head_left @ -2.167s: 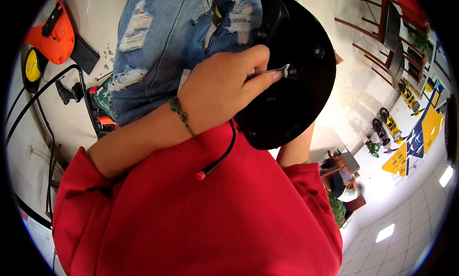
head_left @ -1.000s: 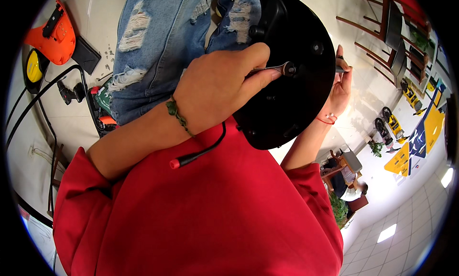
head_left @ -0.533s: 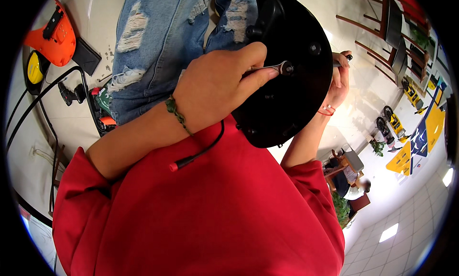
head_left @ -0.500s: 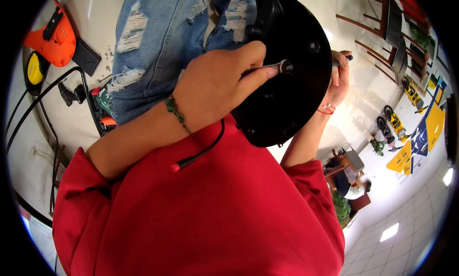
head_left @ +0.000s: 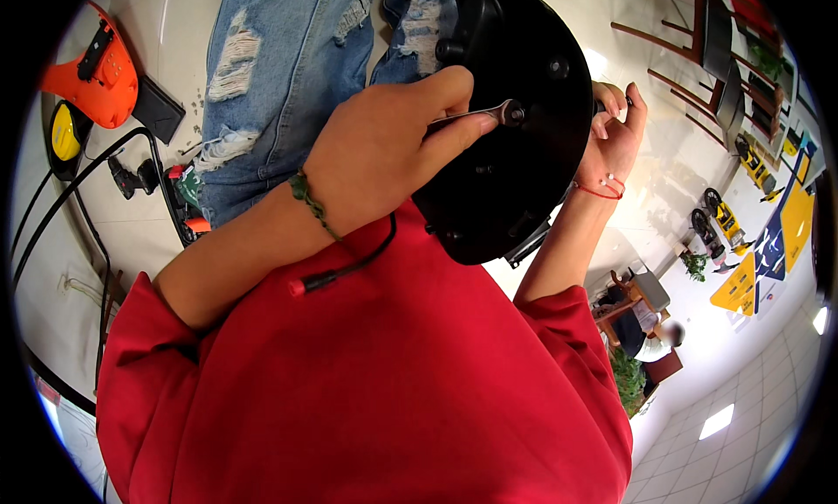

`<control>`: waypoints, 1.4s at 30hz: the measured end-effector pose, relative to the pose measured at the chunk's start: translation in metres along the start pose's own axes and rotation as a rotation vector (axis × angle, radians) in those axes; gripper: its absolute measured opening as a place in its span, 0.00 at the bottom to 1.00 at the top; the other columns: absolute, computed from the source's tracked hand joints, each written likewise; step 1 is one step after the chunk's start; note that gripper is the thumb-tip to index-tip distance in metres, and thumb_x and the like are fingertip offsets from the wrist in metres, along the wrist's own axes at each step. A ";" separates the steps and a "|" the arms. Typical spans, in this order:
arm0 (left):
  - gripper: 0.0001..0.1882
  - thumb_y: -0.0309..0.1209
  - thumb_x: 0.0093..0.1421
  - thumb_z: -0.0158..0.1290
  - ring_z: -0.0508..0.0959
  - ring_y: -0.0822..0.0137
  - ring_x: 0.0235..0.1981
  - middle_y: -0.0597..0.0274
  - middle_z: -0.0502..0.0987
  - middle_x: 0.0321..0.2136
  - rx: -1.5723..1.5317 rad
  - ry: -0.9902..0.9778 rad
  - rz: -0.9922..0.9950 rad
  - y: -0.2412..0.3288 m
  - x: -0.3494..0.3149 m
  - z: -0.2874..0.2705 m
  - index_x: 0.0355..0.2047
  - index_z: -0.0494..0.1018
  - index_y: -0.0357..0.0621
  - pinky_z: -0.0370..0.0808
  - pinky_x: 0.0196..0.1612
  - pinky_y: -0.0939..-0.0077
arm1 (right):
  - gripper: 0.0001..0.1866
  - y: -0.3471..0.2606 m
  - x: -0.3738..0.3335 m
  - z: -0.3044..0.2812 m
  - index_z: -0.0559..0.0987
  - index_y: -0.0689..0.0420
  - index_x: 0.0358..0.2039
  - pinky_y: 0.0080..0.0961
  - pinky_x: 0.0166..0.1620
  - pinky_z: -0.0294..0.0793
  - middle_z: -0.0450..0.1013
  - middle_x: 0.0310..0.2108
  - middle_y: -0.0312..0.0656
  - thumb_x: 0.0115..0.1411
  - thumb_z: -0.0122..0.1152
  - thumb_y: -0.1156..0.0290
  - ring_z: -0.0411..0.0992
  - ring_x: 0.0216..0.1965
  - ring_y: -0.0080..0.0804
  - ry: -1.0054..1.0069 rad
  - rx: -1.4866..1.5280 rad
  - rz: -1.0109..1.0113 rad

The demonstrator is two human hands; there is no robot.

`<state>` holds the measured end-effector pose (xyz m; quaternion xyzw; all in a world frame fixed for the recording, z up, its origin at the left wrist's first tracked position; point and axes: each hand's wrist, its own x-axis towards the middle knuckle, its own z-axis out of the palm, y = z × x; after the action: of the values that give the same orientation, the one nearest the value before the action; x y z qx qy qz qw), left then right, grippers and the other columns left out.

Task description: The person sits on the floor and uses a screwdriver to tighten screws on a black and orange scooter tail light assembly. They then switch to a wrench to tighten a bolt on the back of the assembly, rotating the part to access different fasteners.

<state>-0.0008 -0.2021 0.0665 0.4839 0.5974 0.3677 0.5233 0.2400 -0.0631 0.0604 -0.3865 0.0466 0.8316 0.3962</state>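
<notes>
My left hand (head_left: 375,150) pinches a small metal wrench (head_left: 491,114) between thumb and fingers. The wrench's head sits around a bolt end (head_left: 515,114) on the inner face of a black curved plastic housing (head_left: 524,172), which is tilted up over my lap. At the housing's far right edge is my right hand (head_left: 611,142), its fingers bent around a thin dark piece mostly hidden by the fingers and the housing. From under my left wrist hangs a black cable (head_left: 371,258) with a red-tipped connector (head_left: 298,287).
On the floor to the left lie an orange plastic shell (head_left: 113,85), a black flat box (head_left: 159,109), a yellow-and-black part (head_left: 65,130), a power drill (head_left: 131,177) and a tool case (head_left: 185,194). Chairs (head_left: 716,63) stand at right; a person (head_left: 655,338) sits farther off.
The housing, left hand and wrench have shifted slightly left together. My right hand has moved a little outward, its fingers changing position on the thin dark piece. The wrench stays on the bolt end.
</notes>
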 end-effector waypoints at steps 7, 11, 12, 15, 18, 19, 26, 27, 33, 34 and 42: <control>0.15 0.39 0.65 0.55 0.71 0.57 0.17 0.57 0.69 0.16 -0.050 -0.009 -0.024 -0.002 -0.001 -0.002 0.31 0.66 0.43 0.64 0.23 0.65 | 0.15 0.003 -0.007 -0.001 0.69 0.70 0.41 0.19 0.30 0.69 0.70 0.42 0.53 0.65 0.57 0.69 0.69 0.30 0.26 0.076 0.064 -0.175; 0.14 0.38 0.65 0.56 0.69 0.59 0.16 0.58 0.67 0.15 -0.088 0.000 -0.014 -0.002 0.000 -0.001 0.30 0.66 0.42 0.63 0.22 0.66 | 0.11 0.010 -0.005 -0.016 0.69 0.72 0.48 0.17 0.36 0.74 0.71 0.50 0.58 0.71 0.47 0.76 0.72 0.32 0.27 -0.077 0.039 -0.308; 0.14 0.38 0.65 0.56 0.68 0.60 0.16 0.58 0.67 0.15 -0.083 -0.005 -0.009 -0.002 -0.001 -0.001 0.30 0.66 0.42 0.63 0.22 0.67 | 0.11 0.013 -0.002 -0.021 0.69 0.71 0.48 0.17 0.35 0.73 0.72 0.49 0.55 0.71 0.47 0.76 0.72 0.31 0.25 -0.075 0.098 -0.339; 0.15 0.38 0.65 0.56 0.68 0.60 0.16 0.58 0.67 0.15 -0.075 -0.016 -0.004 -0.001 -0.002 0.001 0.30 0.66 0.42 0.63 0.22 0.67 | 0.10 0.024 0.009 -0.033 0.70 0.68 0.46 0.14 0.27 0.68 0.76 0.40 0.42 0.72 0.43 0.76 0.68 0.23 0.17 -0.292 0.362 -0.267; 0.13 0.35 0.66 0.56 0.66 0.72 0.18 0.63 0.68 0.16 -0.057 -0.025 0.002 0.000 -0.003 0.003 0.30 0.68 0.40 0.61 0.23 0.75 | 0.09 0.028 0.024 -0.033 0.71 0.66 0.44 0.13 0.20 0.58 0.76 0.33 0.36 0.72 0.42 0.74 0.62 0.18 0.16 -0.439 0.553 -0.001; 0.13 0.34 0.66 0.57 0.64 0.78 0.19 0.66 0.68 0.16 -0.060 -0.020 0.013 0.000 -0.004 0.003 0.30 0.68 0.39 0.61 0.23 0.79 | 0.09 0.028 0.028 -0.030 0.71 0.65 0.42 0.13 0.18 0.55 0.75 0.30 0.33 0.72 0.43 0.74 0.60 0.17 0.16 -0.352 0.557 -0.029; 0.12 0.33 0.66 0.57 0.67 0.78 0.20 0.64 0.71 0.18 -0.075 0.006 -0.020 -0.002 -0.003 0.003 0.30 0.69 0.39 0.63 0.24 0.80 | 0.15 0.019 0.021 -0.008 0.70 0.62 0.36 0.12 0.17 0.53 0.72 0.26 0.31 0.70 0.56 0.61 0.55 0.17 0.15 -0.152 0.360 -0.051; 0.12 0.33 0.66 0.56 0.67 0.78 0.20 0.64 0.71 0.18 -0.063 0.009 -0.018 -0.002 -0.003 0.003 0.30 0.69 0.39 0.63 0.24 0.80 | 0.16 0.019 0.019 -0.007 0.70 0.60 0.35 0.12 0.19 0.55 0.72 0.28 0.31 0.67 0.61 0.60 0.56 0.18 0.14 -0.101 0.394 -0.031; 0.12 0.33 0.66 0.56 0.67 0.78 0.20 0.63 0.71 0.18 -0.052 0.006 -0.035 0.000 -0.004 0.005 0.30 0.69 0.39 0.64 0.25 0.80 | 0.15 0.019 0.014 -0.012 0.71 0.62 0.44 0.13 0.22 0.59 0.73 0.31 0.32 0.67 0.60 0.64 0.60 0.19 0.14 0.077 0.350 -0.066; 0.12 0.33 0.66 0.56 0.67 0.78 0.21 0.63 0.70 0.18 -0.054 0.017 -0.035 -0.001 -0.004 0.005 0.30 0.69 0.39 0.64 0.25 0.79 | 0.15 0.018 0.012 -0.012 0.70 0.63 0.47 0.13 0.23 0.59 0.72 0.30 0.32 0.68 0.58 0.66 0.60 0.20 0.14 0.097 0.360 -0.054; 0.11 0.31 0.67 0.56 0.67 0.79 0.22 0.64 0.70 0.19 -0.048 -0.001 -0.064 -0.004 -0.004 0.002 0.31 0.68 0.38 0.64 0.26 0.80 | 0.22 0.008 -0.004 -0.013 0.68 0.64 0.60 0.20 0.31 0.57 0.66 0.27 0.27 0.68 0.43 0.69 0.54 0.27 0.21 -0.232 -0.048 -0.258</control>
<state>0.0008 -0.2071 0.0634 0.4521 0.6031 0.3648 0.5466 0.2438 -0.0767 0.0524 -0.3001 -0.0690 0.8138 0.4929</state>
